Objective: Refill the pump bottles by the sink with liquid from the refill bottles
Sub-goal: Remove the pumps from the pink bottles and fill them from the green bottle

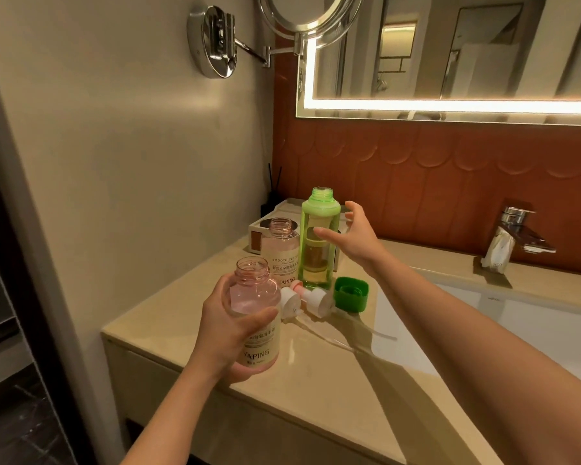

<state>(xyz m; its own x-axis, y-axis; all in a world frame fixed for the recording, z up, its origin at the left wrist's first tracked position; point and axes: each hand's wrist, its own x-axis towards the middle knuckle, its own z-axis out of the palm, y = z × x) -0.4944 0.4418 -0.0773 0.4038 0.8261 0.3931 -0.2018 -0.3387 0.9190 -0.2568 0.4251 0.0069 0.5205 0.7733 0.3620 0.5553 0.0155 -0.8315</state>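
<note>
My left hand [223, 333] grips a pink bottle [254, 297] with a cream label, held upright above the counter's front edge; its neck is open. A second pink bottle [280, 253] stands uncapped on the counter behind it. To its right stands a tall green bottle [319, 236], uncapped and partly filled with amber liquid. My right hand [356, 238] hovers just right of the green bottle with fingers spread, holding nothing. Two white pump heads [307, 302] with tubes lie on the counter beside a green cap [351, 293].
The beige counter [316, 380] meets a white sink basin [517, 317] on the right, with a chrome tap [517, 229] behind it. A white box [259, 236] and a reed diffuser [274, 193] stand at the back left corner. A lit mirror hangs above.
</note>
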